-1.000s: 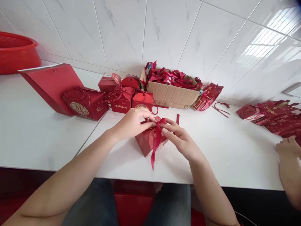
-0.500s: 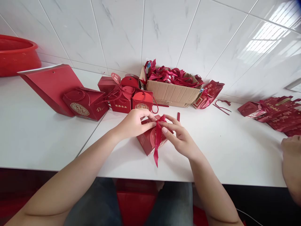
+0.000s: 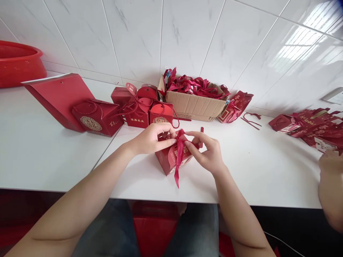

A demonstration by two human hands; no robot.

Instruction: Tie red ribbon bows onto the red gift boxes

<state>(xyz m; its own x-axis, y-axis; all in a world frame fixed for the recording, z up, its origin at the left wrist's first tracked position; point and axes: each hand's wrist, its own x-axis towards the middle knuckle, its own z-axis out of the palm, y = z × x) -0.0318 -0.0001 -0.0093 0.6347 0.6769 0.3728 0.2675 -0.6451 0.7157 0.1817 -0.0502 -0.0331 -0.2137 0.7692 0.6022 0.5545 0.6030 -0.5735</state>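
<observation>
While I look on from afar, one white table (image 3: 252, 167) fills my view, bearing one red basin (image 3: 21, 69), one carton (image 3: 194, 105) of ribbons (image 3: 191, 85), one leaning bag (image 3: 61, 96) and, rear left, at least four gift boxes (image 3: 102, 119). One red box (image 3: 164, 160) sits near the front edge, with tabletop room either side; one co-worker's hand (image 3: 331, 164) is well apart, far right. Left hand (image 3: 158, 137) and right hand (image 3: 210, 150) flank its top, thumbs and fingertips at one tied ribbon (image 3: 180, 150); I cannot tell whether either pinches. One thin strip (image 3: 202, 131) lies beside the right hand.
</observation>
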